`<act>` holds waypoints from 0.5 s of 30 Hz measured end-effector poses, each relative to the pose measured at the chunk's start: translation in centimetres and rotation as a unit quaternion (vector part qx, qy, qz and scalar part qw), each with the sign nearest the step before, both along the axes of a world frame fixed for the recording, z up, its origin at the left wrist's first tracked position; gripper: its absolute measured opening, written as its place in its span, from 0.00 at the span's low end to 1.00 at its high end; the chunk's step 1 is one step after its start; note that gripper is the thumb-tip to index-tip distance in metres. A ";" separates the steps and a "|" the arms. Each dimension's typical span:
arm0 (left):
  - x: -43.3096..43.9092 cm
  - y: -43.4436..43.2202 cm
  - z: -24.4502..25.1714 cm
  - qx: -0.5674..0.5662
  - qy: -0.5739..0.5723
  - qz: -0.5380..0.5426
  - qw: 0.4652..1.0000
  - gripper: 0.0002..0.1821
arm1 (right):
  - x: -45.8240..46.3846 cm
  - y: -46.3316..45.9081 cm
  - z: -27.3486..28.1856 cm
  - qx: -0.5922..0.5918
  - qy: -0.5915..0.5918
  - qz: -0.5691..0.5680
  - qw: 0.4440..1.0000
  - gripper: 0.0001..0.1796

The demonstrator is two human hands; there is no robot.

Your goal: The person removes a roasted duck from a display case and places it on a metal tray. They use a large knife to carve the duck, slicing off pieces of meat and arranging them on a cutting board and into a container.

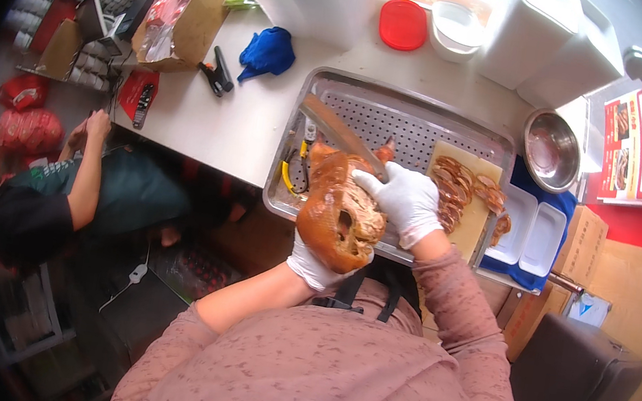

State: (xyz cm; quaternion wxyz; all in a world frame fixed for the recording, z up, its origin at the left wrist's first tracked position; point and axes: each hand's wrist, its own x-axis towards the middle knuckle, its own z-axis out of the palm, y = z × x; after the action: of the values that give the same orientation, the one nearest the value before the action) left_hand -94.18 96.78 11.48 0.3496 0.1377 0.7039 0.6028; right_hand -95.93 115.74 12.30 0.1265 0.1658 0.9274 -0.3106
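Observation:
My left hand, in a white glove, holds a roasted bird from below, over the near edge of a perforated metal tray. Its skin is glossy brown, and pale meat with a dark hollow shows on the right side. In my gloved right hand is a long knife, its blade pointing to the far left; the grip is hidden by the fingers. The right thumb lies close to the bird's upper side. Sliced meat lies on a cutting board right of that hand.
Yellow-handled pliers or shears lie in the tray's left end. At right are white foam trays and a steel bowl. A blue cloth and a black stapler-like tool lie at left. Another person sits at left.

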 end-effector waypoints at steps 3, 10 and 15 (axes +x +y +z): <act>-0.1 -1.3 -3.5 0.214 -0.307 0.123 0.919 0.32 | 0.3 -0.6 -1.2 -0.047 0.023 -0.035 0.998 0.36; -1.6 -1.0 0.6 0.354 -0.602 0.188 0.691 0.37 | 3.1 1.4 -1.3 -0.130 0.083 -0.090 0.984 0.38; -1.9 -1.0 0.9 0.347 -0.621 0.197 0.675 0.36 | 10.2 13.9 -4.7 0.148 0.215 0.051 0.964 0.21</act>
State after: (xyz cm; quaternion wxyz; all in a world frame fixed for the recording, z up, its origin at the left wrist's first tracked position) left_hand -96.10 95.79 12.38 0.5064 -0.2985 0.0758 0.8054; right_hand -85.74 129.59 7.56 -0.0865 0.0642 0.9756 -0.1914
